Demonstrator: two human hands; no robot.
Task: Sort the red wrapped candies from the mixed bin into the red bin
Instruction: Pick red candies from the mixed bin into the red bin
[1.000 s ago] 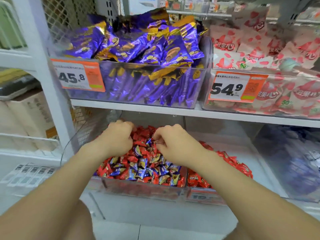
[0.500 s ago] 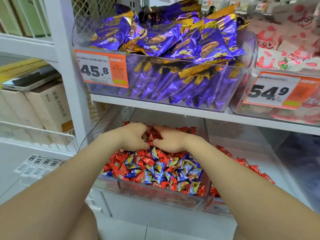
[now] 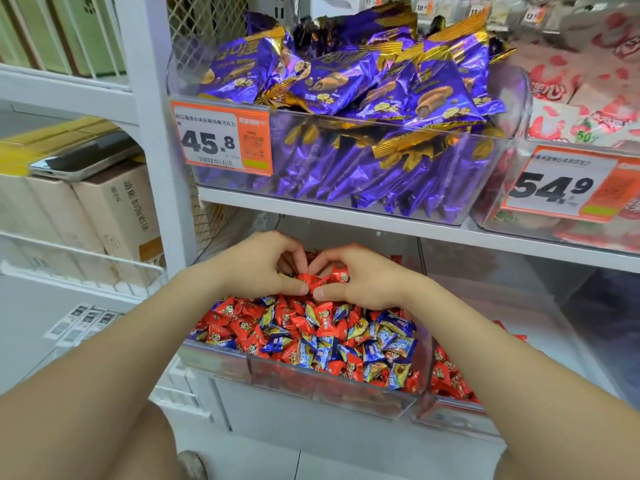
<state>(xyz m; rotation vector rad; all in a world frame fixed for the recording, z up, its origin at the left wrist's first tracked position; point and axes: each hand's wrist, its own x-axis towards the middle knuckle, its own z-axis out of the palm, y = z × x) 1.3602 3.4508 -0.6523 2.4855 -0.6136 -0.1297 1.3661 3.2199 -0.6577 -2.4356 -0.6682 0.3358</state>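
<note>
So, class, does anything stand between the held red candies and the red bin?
Yes: the clear right wall of the mixed bin separates the held red candies from the red bin; they must go over it.

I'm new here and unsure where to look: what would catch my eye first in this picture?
Probably the heap of shiny purple and gold packets on the upper shelf, with the orange 45.8 price tag at its front left. Below it, the left hand and right hand meet over the back of the mixed bin, pinching red wrapped candies between them.
</note>
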